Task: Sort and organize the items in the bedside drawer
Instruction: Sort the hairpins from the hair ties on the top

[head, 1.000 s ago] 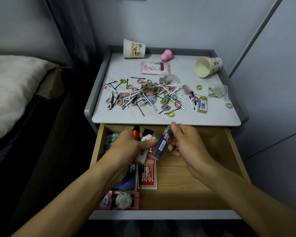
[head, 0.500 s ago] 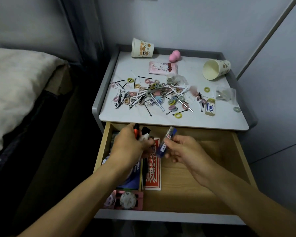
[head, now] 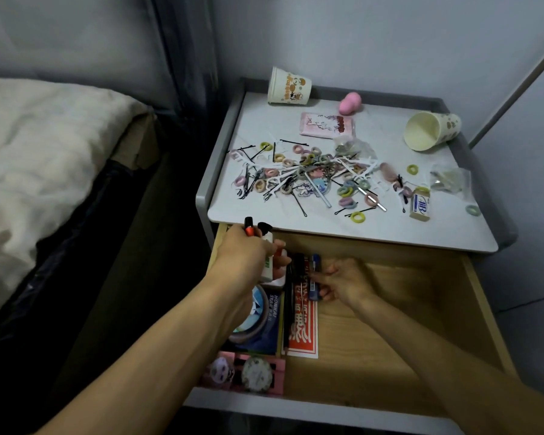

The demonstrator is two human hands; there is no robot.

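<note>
The wooden bedside drawer (head: pixel 415 324) stands pulled open. My left hand (head: pixel 244 257) hovers over its back left corner and grips two upright lighters, an orange one (head: pixel 248 227) and a white one with a black top (head: pixel 267 238). My right hand (head: pixel 344 281) is low inside the drawer, its fingers pinching a blue lighter (head: pixel 314 276) that lies along the drawer floor. The blue lighter sits beside a dark lighter-like item (head: pixel 297 270) and the top of a red card pack (head: pixel 303 329).
A blue box (head: pixel 266 321) and a pink box (head: pixel 248 372) fill the drawer's left side. The nightstand top (head: pixel 343 229) holds a pile of hair ties, bobby pins and floss picks (head: pixel 311 177), two tipped paper cups (head: pixel 431 135), a pink sponge and an eraser (head: pixel 420 207). A bed lies to the left.
My right hand has moved down from mid-air into the drawer and laid the blue lighter next to the red pack. My left hand rose slightly towards the back left corner.
</note>
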